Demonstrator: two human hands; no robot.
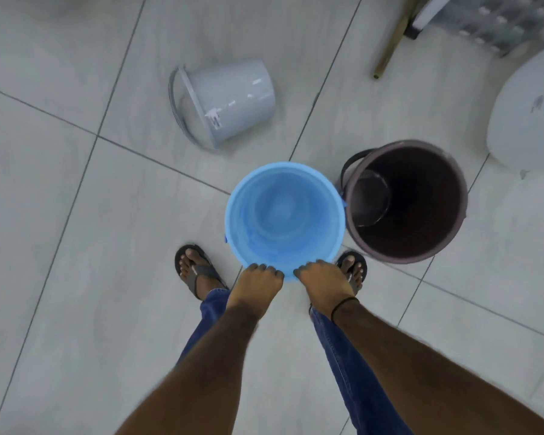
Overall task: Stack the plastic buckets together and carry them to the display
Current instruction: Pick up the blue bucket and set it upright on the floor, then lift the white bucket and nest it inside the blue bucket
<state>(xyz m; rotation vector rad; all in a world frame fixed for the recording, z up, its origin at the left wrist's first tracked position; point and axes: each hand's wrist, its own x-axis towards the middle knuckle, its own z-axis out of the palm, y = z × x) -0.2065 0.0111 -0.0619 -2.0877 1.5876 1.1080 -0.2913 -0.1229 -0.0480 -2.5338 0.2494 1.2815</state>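
Note:
A light blue bucket [283, 215] stands upright, mouth up, just in front of my feet. My left hand [256, 282] and my right hand [322, 277] both grip its near rim, fingers curled over the edge, side by side. Right beside it, touching or nearly touching, stands a dark maroon bucket [405, 202] with a black handle, also mouth up. Farther away a white bucket [226, 100] lies on its side on the floor, mouth to the left, handle hanging loose.
The floor is pale grey tile [76, 215]. A large white rounded object [531, 114] sits at the right edge. A wooden stick [393, 36] and a clear plastic crate [496, 23] are at the top right. My sandalled feet flank the blue bucket.

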